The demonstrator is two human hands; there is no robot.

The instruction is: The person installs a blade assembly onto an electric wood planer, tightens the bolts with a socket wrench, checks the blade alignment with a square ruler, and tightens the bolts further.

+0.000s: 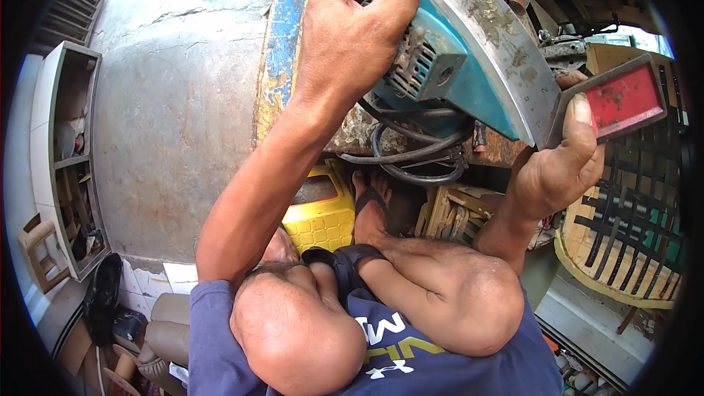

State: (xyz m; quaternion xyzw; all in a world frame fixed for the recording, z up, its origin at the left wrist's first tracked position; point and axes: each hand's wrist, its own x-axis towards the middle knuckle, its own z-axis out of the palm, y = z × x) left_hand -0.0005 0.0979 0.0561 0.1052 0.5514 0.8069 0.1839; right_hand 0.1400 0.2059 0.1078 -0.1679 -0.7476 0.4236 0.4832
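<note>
A teal corded power tool [469, 92] with a long, worn metal plate [499, 26] along one side, which looks like an electric planer, lies tilted on a worn wooden bench [282, 44]. My left hand [352, 37] is closed over the tool's upper end, thumb across the body near the motor vents; most of its fingers are hidden. My right hand [561, 154] grips a dark-framed rectangular block with a red face [623, 99], held at the plate's lower right end. Whether block and plate touch, I cannot tell. A black cable [422, 158] loops under the tool.
Between my feet is a yellow plastic stool or box [319, 213]. A slatted chair [623, 227] stands on the right, beside cluttered parts. An open cabinet [73, 147] and a brown seat [169, 330] are at left. Grey concrete floor [169, 117] lies beyond my left arm.
</note>
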